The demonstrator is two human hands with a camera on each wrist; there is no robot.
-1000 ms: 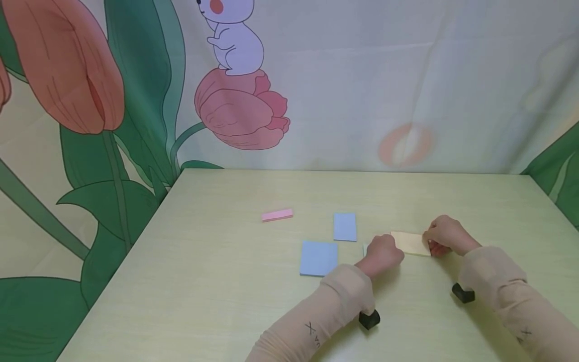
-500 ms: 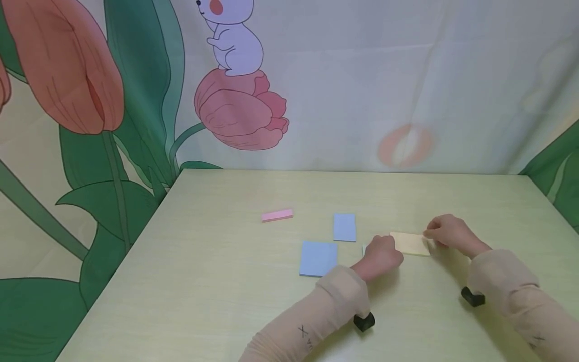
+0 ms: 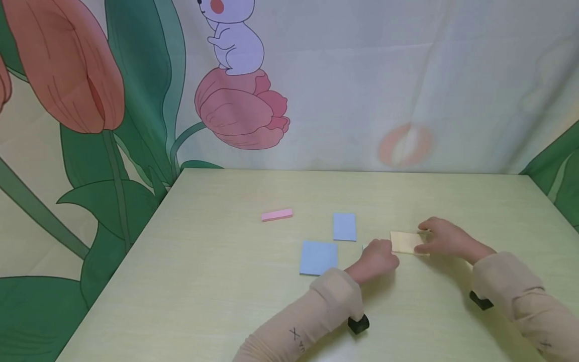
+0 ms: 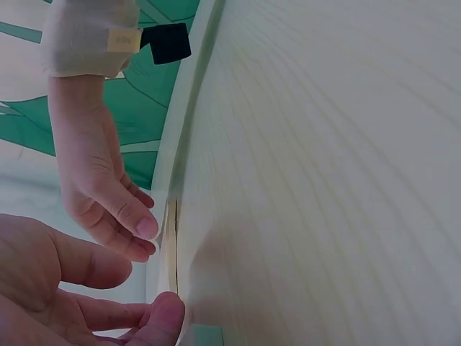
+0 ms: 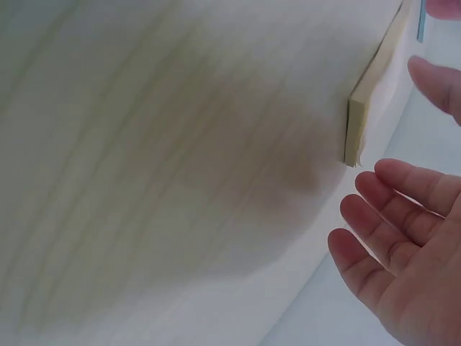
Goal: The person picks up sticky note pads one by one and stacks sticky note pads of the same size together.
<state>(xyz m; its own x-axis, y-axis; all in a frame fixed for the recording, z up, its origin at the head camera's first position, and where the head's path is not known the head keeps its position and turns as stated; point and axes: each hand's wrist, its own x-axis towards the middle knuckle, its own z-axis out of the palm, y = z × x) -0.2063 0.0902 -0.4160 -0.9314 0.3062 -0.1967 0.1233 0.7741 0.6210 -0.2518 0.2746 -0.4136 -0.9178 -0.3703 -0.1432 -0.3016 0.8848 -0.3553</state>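
A pale yellow sticky-note pad [image 3: 402, 242] lies flat on the table. At its left end is my left hand [image 3: 375, 259], knuckles up in the head view. The left wrist view shows that hand's fingers loosely bent, a fingertip [image 4: 167, 311] right at the near end of the pad, thumb and finger apart. My right hand [image 3: 445, 240] reaches over the pad's right end, its thumb and fingers spread. The right wrist view shows those fingers [image 5: 403, 249] extended near the pad's edge [image 5: 353, 133]. A light green pad [image 4: 207, 335] is mostly hidden by my left hand.
Left of my left hand lies a larger blue square pad [image 3: 318, 258], with a smaller blue pad [image 3: 344, 227] behind it. Farther left is a narrow pink pad [image 3: 277, 215]. A printed cloth [image 3: 334, 100] hangs behind the table's far edge.
My right hand has let go of the yellow pad's right end, spread its fingers and moved in over it. My left hand has drawn slightly left and nearer; the pads stay in place.
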